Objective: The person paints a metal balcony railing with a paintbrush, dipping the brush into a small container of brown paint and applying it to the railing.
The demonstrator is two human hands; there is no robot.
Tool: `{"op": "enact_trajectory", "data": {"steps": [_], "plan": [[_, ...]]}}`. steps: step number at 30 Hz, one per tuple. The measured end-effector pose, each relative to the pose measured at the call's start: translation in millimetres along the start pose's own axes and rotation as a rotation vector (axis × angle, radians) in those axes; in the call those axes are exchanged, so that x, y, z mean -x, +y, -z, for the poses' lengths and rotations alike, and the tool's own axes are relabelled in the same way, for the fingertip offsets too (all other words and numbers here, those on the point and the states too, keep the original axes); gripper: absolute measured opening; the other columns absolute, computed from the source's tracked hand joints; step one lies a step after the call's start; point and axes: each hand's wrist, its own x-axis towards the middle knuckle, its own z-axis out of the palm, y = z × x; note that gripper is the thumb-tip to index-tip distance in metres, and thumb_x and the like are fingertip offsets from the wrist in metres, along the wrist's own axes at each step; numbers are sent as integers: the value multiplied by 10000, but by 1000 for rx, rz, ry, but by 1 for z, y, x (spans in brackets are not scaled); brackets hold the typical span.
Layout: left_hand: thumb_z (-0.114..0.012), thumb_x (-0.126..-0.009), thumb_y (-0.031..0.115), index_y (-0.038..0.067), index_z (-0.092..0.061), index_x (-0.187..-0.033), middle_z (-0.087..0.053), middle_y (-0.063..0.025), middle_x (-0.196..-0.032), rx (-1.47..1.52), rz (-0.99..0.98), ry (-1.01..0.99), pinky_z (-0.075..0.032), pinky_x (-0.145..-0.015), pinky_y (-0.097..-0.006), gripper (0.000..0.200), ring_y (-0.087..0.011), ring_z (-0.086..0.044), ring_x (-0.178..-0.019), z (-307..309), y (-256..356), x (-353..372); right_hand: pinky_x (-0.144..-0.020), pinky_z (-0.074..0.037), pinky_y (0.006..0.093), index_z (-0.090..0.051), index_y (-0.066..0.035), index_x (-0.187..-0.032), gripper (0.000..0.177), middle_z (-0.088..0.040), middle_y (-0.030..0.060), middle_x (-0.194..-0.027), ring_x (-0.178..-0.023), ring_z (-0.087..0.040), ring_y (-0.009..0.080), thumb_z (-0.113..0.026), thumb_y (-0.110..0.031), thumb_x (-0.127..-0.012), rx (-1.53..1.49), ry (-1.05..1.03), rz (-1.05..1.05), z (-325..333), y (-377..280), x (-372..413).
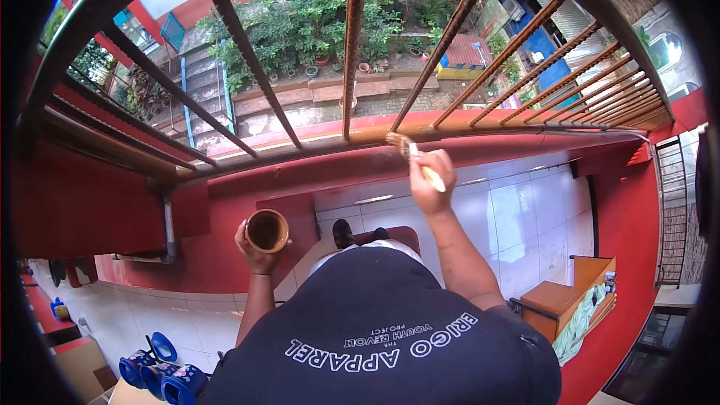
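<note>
My right hand (433,181) is closed round the pale handle of a paintbrush (409,151). The brush's bristles reach the brown lower rail (375,133) of the metal railing, near the foot of an upright bar. Lower and to the left, my left hand (262,255) grips a round brown cup (267,231) from its outer side. Its open top faces up, and dark contents show inside.
Rusty ribbed bars (354,45) rise in front, above a red ledge (300,180). Below stand a wooden desk (551,304) with green cloth at the right and blue patterned objects (184,382) at the lower left. Potted plants and steps lie beyond the railing.
</note>
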Motion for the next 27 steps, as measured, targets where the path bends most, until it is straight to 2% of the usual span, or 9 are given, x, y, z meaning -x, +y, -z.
{"op": "enact_trajectory", "data": {"steps": [4,6,10,13,18,20,21,24,27], "plan": [[-952,-567,558,86,-301,-1455,-488,-119,-1310,-7,-44,14,-488,-968,-440,1198,-292,-557,-1167,-2,-3,-2,-608,-513,419,-605,-50,-806,208,-617,117,-788,-685,-625,314,-716,115,-747,126,156,-41,25,21,-4],[-954,-565,555,85,-298,-1459,-491,-117,-1308,-33,-73,-9,-490,-965,-438,1204,-292,-560,-1162,0,-2,-2,-633,-524,416,-608,-62,-812,214,-624,108,-792,-710,-639,310,-738,90,-734,208,71,72,3,7,9],[-954,-556,562,77,-282,-1470,-483,-112,-1317,-28,-40,-19,-484,-990,-434,1234,-287,-562,-1174,2,-6,0,-691,-546,395,-626,-70,-827,208,-640,96,-798,-770,-666,304,-756,60,-731,-169,-148,187,-48,-31,25],[-956,-549,563,68,-268,-1479,-479,-109,-1322,-13,-23,-11,-479,-1008,-430,1259,-284,-565,-1182,0,-7,-1,-696,-562,391,-590,-58,-827,266,-654,102,-816,-794,-688,290,-771,90,-699,-160,-148,251,-19,-10,11],[-962,-544,547,56,-244,-1492,-471,-111,-1341,37,-11,-18,-478,-1014,-420,1288,-268,-580,-1168,0,-10,1,-668,-570,395,-619,-48,-825,208,-657,125,-847,-774,-686,304,-744,107,-766,236,247,27,52,57,10],[-969,-551,528,56,-242,-1490,-485,-116,-1339,-240,-99,-5,-485,-1008,-418,1278,-269,-593,-1163,3,-8,-1,-680,-559,407,-617,-56,-825,195,-655,117,-853,-802,-682,306,-738,88,-775,337,233,32,37,54,24],[-972,-554,518,56,-242,-1488,-492,-118,-1338,-381,-149,1,-489,-1005,-417,1273,-269,-599,-1160,5,-6,-5,-703,-546,422,-612,-63,-821,194,-649,112,-854,-823,-673,304,-744,68,-766,266,164,47,19,47,30],[-989,-562,462,69,-247,-1483,-513,-125,-1326,-47,-48,23,-502,-992,-420,1246,-280,-610,-1160,1,-9,-4,-724,-545,429,-600,-62,-799,233,-659,102,-850,-807,-662,315,-765,77,-711,-137,-50,203,-13,-2,28],[-1007,-555,388,87,-260,-1476,-527,-130,-1318,-15,-57,29,-513,-980,-419,1223,-283,-619,-1157,2,-1,-7,-683,-552,408,-601,-59,-803,231,-643,105,-823,-777,-661,314,-757,88,-716,-153,16,172,0,-7,24]]}}
